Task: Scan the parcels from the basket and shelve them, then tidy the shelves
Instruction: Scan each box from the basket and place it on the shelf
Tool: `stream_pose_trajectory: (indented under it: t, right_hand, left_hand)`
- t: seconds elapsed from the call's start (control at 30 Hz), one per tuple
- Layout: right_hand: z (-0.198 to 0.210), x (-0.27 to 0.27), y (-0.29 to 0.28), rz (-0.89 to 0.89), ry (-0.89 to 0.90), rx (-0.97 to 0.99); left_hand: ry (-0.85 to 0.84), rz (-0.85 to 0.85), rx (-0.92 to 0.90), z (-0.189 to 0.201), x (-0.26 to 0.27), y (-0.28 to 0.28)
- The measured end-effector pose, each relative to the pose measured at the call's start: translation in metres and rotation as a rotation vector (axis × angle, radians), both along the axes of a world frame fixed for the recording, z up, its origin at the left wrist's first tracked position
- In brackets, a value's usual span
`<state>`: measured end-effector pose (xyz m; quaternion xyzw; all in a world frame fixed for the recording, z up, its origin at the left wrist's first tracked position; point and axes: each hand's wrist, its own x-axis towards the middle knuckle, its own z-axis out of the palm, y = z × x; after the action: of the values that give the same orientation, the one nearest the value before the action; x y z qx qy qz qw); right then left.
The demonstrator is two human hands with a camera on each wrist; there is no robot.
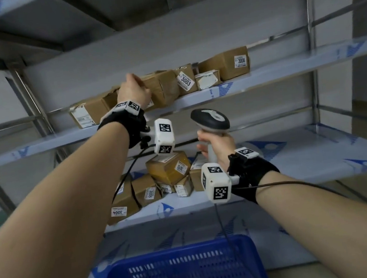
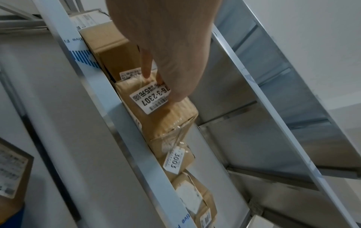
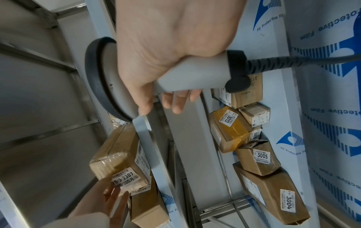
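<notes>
At centre left of the head view our left hand (image 1: 134,90) reaches to the upper steel shelf (image 1: 284,68) and lies against a brown cardboard parcel labelled 76-3-2307 (image 2: 156,111). Its fingers (image 2: 146,64) are extended along the parcel's end, touching it, not wrapped round it. That parcel stands in the shelf row, beside the small brown box tagged 3003 (image 1: 186,80).

At frame centre our right hand (image 1: 217,145) is clenched round the handle of the grey and black barcode scanner (image 1: 211,119). Behind it, more brown boxes (image 1: 168,174) are heaped on the lower shelf. The blue plastic basket (image 1: 184,271) sits at the bottom centre.
</notes>
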<state>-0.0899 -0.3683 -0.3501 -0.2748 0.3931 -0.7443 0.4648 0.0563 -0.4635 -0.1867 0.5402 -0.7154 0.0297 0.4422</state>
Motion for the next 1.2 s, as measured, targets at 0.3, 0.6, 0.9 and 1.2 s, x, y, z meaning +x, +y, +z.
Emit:
stream_pose_trajectory:
  t: [0.3, 0.6, 0.9, 1.2]
  right_hand:
    - [-0.006, -0.001, -0.013, -0.017, -0.001, 0.008]
    - [-0.017, -0.012, -0.022, -0.010, -0.009, 0.020]
    - [-0.029, -0.005, -0.023, -0.023, -0.017, 0.053]
    - [-0.059, 0.012, 0.014, 0.003, 0.091, 0.160]
  left_hand:
    - [-0.021, -0.385, 0.350, -0.034, -0.023, -0.030]
    - [-0.068, -0.147, -0.007, -0.038, -0.036, -0.043]
    - [0.003, -0.340, 0.143, -0.061, -0.040, -0.025]
    - [-0.006, -0.247, 0.548, -0.161, 0.004, 0.009]
